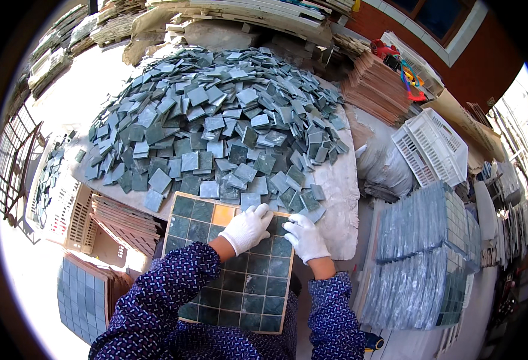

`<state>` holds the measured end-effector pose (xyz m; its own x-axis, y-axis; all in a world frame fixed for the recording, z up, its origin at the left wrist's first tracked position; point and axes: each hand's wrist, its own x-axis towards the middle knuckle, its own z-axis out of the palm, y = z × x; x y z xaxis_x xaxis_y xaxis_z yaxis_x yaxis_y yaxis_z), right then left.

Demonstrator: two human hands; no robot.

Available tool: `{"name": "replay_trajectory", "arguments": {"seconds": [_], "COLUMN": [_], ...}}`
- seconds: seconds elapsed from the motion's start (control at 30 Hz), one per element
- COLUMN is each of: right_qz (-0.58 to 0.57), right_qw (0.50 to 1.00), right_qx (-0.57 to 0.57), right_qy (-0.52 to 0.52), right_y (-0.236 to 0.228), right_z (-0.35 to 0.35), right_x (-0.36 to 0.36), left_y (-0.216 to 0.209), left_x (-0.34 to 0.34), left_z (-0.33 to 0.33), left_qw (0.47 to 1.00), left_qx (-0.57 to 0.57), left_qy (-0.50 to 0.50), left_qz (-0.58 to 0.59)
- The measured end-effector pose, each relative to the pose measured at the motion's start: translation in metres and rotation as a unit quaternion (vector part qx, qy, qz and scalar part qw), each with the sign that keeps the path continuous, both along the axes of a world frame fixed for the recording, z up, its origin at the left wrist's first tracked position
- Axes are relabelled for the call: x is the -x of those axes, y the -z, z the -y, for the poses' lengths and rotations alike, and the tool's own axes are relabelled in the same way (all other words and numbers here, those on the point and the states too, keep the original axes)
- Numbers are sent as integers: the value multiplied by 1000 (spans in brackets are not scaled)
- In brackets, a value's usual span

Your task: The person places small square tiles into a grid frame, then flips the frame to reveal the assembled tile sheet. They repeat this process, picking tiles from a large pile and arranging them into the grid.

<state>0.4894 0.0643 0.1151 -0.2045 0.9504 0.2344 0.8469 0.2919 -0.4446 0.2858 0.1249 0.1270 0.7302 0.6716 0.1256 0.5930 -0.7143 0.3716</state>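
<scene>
On the board (222,215), dark-green tiles (232,282)

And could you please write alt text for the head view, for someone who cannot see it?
The person's white-gloved left hand and right hand are at the far edge of a board laid with dark green square tiles, one bare patch showing orange. Beyond is a large heap of loose tiles; to the right, a white crate and plastic-wrapped stacks.
</scene>
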Motion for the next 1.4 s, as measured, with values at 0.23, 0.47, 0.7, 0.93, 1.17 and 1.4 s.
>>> {"name": "replay_trajectory", "arguments": {"seconds": [0.23, 0.47, 0.7, 0.93, 1.17, 1.4], "right_qz": [52, -34, 37, 54, -2, -26], "right_qw": [995, 994, 989, 996, 994, 999], "right_qx": [75, 96, 132, 74, -112, 29], "right_qy": [37, 30, 64, -13, -7, -36], "right_y": [-25, -14, -36, -23, -11, -9], "right_z": [-11, -27, -48, -74, -79, -65], "right_x": [45, 47, 63, 75, 73, 82], "left_y": [7, 3, -13, -15, 4, 6], "left_x": [12, 108, 86, 85, 120, 127], "left_z": [7, 17, -19, -77, -39, -21], "left_qw": [995, 954, 970, 991, 987, 986], "left_qx": [25, 1, -50, 56, 37, 81], "left_qy": [-63, -202, -182, -121, -46, -31], "left_qz": [76, 220, 155, 23, 147, 143]}}
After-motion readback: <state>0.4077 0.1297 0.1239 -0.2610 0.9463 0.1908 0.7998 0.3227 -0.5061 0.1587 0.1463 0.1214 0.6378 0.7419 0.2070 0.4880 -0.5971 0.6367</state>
